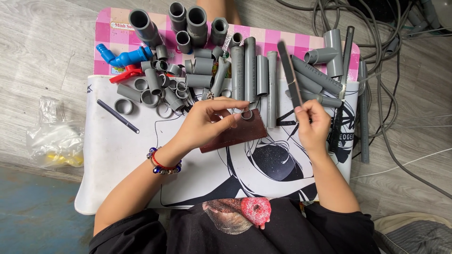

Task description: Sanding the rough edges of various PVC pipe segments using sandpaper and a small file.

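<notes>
My left hand (207, 123) pinches a small grey pipe ring (246, 114) and holds it against a dark brown sanding sheet (234, 133) on the white printed mat (117, 146). My right hand (313, 126) grips a long thin flat file (288, 70) that points up and away over the pipes. A beaded bracelet sits on my left wrist.
Several grey pipe lengths (249, 70), elbows and cut rings (123, 106) crowd the mat's far side on a pink checked board (106, 28). A blue tap with red handle (125, 59) lies far left, a black pen (117, 115) nearer. Cables run at right; a plastic bag (54, 136) lies left.
</notes>
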